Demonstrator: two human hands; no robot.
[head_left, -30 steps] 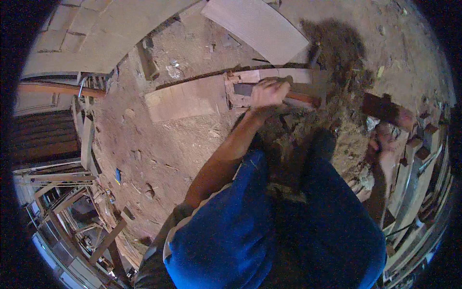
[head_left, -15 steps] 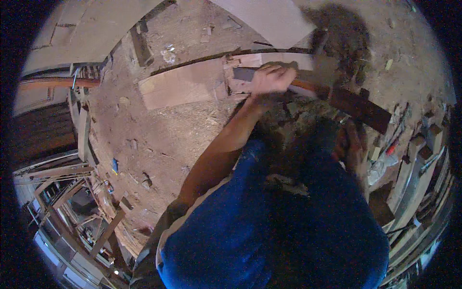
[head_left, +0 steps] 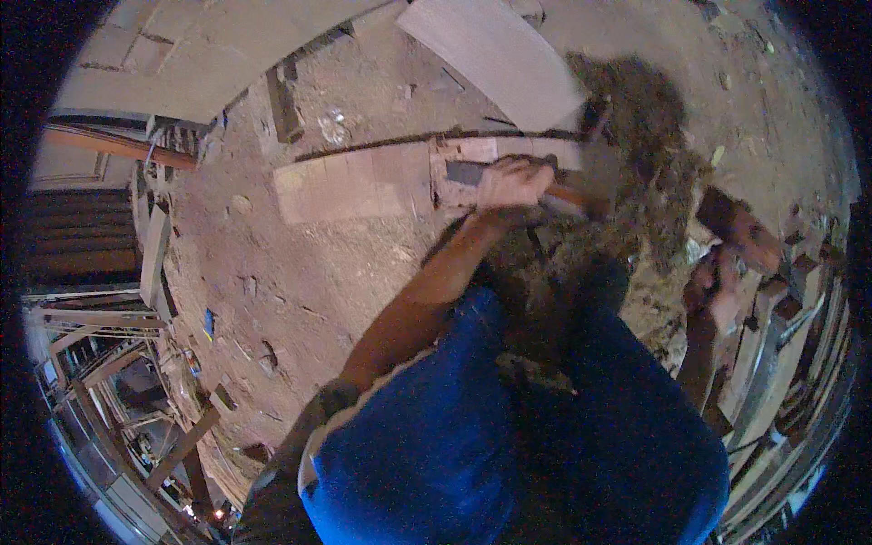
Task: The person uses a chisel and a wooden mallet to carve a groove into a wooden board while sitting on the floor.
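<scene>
My left hand (head_left: pixel 513 184) is wrapped round a chisel (head_left: pixel 579 201), whose orange-brown handle sticks out to the right. Its dark flat blade (head_left: pixel 464 173) points left, lying against the notched part of a pale wooden board (head_left: pixel 354 184). Out to the right, my right hand (head_left: pixel 718 283) is closed on a dark wooden mallet (head_left: pixel 740 232), apart from the chisel's handle end. The grip on the mallet's handle is partly lost in shadow.
A pale plank (head_left: pixel 495 59) lies beyond the board. Lengths of timber (head_left: pixel 772 363) are stacked close on the right, and wooden frames (head_left: pixel 127 363) stand at the left. Wood chips and scraps cover the dirt floor (head_left: pixel 272 263).
My right hand has swung the mallet outward to the right, away from the chisel's handle end. My left hand keeps the chisel on the board. The whole view has shifted slightly.
</scene>
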